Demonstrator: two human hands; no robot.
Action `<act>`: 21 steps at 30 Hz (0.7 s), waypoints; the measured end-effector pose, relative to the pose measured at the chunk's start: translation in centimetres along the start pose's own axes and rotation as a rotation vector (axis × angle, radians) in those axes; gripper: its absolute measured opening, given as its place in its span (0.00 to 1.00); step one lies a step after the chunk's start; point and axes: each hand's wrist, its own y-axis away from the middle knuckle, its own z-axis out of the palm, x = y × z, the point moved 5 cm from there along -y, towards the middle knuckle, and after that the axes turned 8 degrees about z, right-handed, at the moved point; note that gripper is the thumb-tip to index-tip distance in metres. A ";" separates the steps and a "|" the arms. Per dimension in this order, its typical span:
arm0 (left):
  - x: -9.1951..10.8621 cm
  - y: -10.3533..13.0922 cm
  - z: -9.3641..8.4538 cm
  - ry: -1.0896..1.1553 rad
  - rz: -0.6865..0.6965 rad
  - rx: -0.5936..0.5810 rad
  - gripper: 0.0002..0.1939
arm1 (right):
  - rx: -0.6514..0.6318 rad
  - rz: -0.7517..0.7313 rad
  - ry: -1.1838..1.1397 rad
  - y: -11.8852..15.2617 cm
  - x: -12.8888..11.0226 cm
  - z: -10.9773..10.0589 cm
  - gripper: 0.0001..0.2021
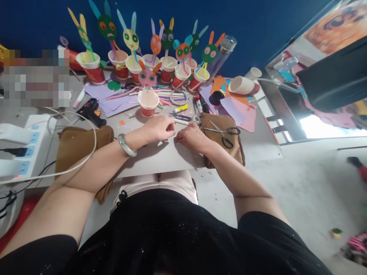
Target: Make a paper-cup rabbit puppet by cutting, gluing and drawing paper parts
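My left hand (160, 129), with a pale bangle (127, 145) on its wrist, is closed with curled fingers just above the table's front part. Close to its right, my right hand (193, 136) is closed too, fingers bent down towards the tabletop. Whatever either hand may hold is hidden. Behind my left hand stands a red and white paper cup (148, 109) bearing a pink paper rabbit head (147, 77) with orange ears. Black-handled scissors (222, 133) lie on a brown cloth pouch (212, 152) beside my right hand. A yellow glue tube (180, 108) lies beyond the hands.
Several paper cups with coloured animal heads, such as a green one (107, 28), line the blue wall. A black glue gun (91, 112) and white power strip (36, 141) with a looping cable are at left. Purple paper (233, 110) and tipped cups (241, 85) are at right.
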 end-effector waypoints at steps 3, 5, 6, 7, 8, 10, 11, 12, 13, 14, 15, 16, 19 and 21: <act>-0.2 0.0 0.2 0.074 -0.014 -0.004 0.07 | -0.026 0.017 -0.009 -0.2 -0.1 -0.2 0.13; -0.3 0.0 0.3 0.126 -0.027 -0.001 0.07 | -0.036 0.021 -0.042 -0.4 0.0 0.0 0.12; -0.3 0.0 0.3 0.148 -0.033 0.003 0.07 | -0.037 0.020 -0.065 -0.5 0.1 0.1 0.11; -0.4 0.0 0.3 0.168 -0.038 0.009 0.07 | -0.029 0.018 -0.093 -0.6 0.3 0.3 0.10; -0.5 0.0 0.3 0.187 -0.044 0.017 0.06 | -0.008 0.015 -0.129 -0.6 0.6 0.5 0.09; -0.6 -0.1 0.3 0.232 -0.055 0.042 0.05 | 0.089 0.012 -0.235 -0.5 1.2 0.7 0.06; -0.7 -0.1 0.2 0.265 -0.063 0.060 0.04 | 0.171 0.002 -0.301 -0.3 1.5 0.5 0.05; -0.8 -0.1 0.1 0.310 -0.072 0.086 0.03 | 0.273 -0.018 -0.371 0.0 1.8 0.1 0.04; -0.8 -0.1 -0.2 0.370 -0.084 0.119 0.02 | 0.396 -0.045 -0.437 0.4 2.0 -0.4 0.04; -0.9 -0.1 -0.4 0.446 -0.098 0.152 0.01 | 0.535 -0.077 -0.493 0.8 2.2 -1.1 0.04; -0.9 -0.1 -0.7 0.538 -0.119 0.181 0.03 | 0.681 -0.109 -0.534 1.4 2.3 -2.0 0.05; -1.0 0.0 -1.0 0.643 -0.147 0.208 0.05 | 0.824 -0.136 -0.558 1.9 2.3 -2.8 0.06; -1.3 0.3 -1.4 0.984 -0.270 0.218 0.11 | 1.145 -0.169 -0.573 2.7 2.2 -5.0 0.05; -1.3 0.5 -1.7 1.148 -0.311 0.210 0.12 | 1.262 -0.193 -0.573 2.3 2.1 -6.2 0.04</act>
